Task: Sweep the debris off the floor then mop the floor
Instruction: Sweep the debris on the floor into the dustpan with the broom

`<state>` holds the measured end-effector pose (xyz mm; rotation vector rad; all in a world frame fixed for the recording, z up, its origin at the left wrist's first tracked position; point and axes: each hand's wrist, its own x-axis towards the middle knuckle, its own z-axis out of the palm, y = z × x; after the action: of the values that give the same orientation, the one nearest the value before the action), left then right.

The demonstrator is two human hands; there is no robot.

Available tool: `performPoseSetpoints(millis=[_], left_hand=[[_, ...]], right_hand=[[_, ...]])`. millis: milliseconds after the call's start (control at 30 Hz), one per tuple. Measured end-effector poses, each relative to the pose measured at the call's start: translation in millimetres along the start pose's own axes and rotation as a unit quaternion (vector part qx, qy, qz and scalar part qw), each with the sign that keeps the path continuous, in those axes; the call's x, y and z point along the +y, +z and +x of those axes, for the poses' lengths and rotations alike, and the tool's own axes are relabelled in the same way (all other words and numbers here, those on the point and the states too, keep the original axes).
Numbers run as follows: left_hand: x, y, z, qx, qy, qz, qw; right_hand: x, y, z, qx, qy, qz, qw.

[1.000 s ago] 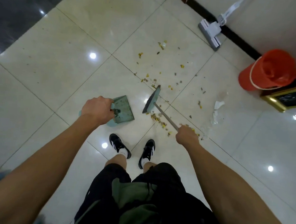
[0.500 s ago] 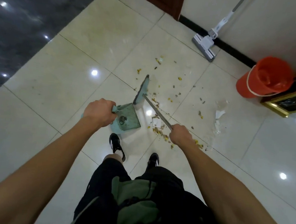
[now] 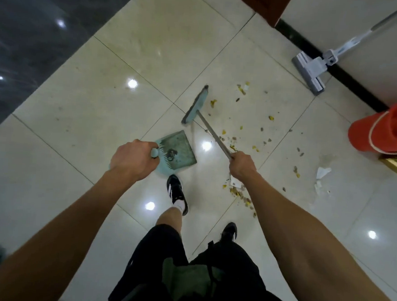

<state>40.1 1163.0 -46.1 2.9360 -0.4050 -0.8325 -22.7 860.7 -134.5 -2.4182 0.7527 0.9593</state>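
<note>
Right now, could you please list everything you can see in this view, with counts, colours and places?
broom: one, teal head, metal handle, centre floor.
dustpan: one, teal, beside the broom, some dirt inside.
debris: many yellow and brown bits, scattered right of the broom.
paper scraps: a few, white, right floor.
mop: one, white and grey, against the wall.
bucket: one, orange, right edge.
floor: cream tiles, dark strip at left.
shoes: two, black.
left hand: grips the dustpan.
right hand: grips the broom handle.
</note>
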Motion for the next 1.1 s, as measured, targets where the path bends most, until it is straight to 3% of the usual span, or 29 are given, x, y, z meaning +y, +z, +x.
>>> performPoseSetpoints(millis=[267, 367, 633, 1100], left_hand=[[-38, -21, 63, 0.006, 0.030, 0.012, 0.999], [-32, -23, 74, -0.001, 0.047, 0.030, 0.998], [8, -22, 74, -0.004, 0.091, 0.057, 0.994], [129, 10, 19, 0.002, 0.176, 0.147, 0.973]], right_hand=[[-74, -10, 45, -0.049, 0.083, 0.151, 0.984], [-67, -5, 44, -0.063, 0.098, 0.116, 0.986], [22, 32, -4, -0.037, 0.105, -0.026, 0.993], [196, 74, -141, -0.042, 0.197, 0.008, 0.979]])
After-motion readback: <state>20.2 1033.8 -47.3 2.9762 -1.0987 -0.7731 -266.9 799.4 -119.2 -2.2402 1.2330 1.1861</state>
